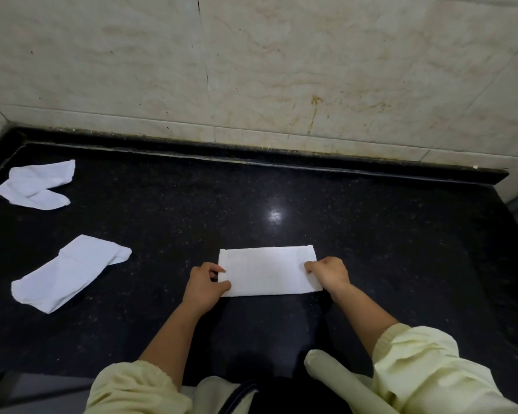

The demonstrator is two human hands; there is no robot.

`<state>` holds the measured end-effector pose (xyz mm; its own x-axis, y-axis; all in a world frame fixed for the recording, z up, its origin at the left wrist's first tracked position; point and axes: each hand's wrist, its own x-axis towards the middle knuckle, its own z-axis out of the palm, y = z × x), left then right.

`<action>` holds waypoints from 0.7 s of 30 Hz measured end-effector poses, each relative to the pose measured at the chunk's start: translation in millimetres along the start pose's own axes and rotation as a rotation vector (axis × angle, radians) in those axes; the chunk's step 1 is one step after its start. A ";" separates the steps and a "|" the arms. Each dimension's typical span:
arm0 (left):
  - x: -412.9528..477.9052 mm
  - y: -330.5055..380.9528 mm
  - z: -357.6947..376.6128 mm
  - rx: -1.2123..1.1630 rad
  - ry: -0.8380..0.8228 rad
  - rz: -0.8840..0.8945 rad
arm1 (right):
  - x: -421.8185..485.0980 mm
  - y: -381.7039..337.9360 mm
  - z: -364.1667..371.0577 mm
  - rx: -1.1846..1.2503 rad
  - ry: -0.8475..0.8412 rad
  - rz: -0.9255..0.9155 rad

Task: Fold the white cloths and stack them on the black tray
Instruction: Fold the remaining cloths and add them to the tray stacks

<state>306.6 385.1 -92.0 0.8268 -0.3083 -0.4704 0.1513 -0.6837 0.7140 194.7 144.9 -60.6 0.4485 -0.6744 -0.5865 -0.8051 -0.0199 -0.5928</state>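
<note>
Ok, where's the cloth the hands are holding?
Head view: the folded cloth lies centred on the counter, its ends pinched by the left hand and right hand.

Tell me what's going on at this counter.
A person is folding a white cloth on the black counter. The left hand pinches its left end and the right hand pinches its right end; it lies flat as a rectangle. The far loose cloth and near loose cloth lie further left, untouched. No stack shows yet.
</note>
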 end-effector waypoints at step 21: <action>5.7 -12.1 -6.1 -0.120 -0.025 0.039 | -37.8 -60.2 39.7 0.155 -0.262 -0.309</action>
<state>312.8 395.6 -100.2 0.8199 -0.3503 -0.4529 0.1843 -0.5875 0.7880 241.6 200.9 -24.7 0.7588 -0.4434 -0.4771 -0.5587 -0.0666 -0.8267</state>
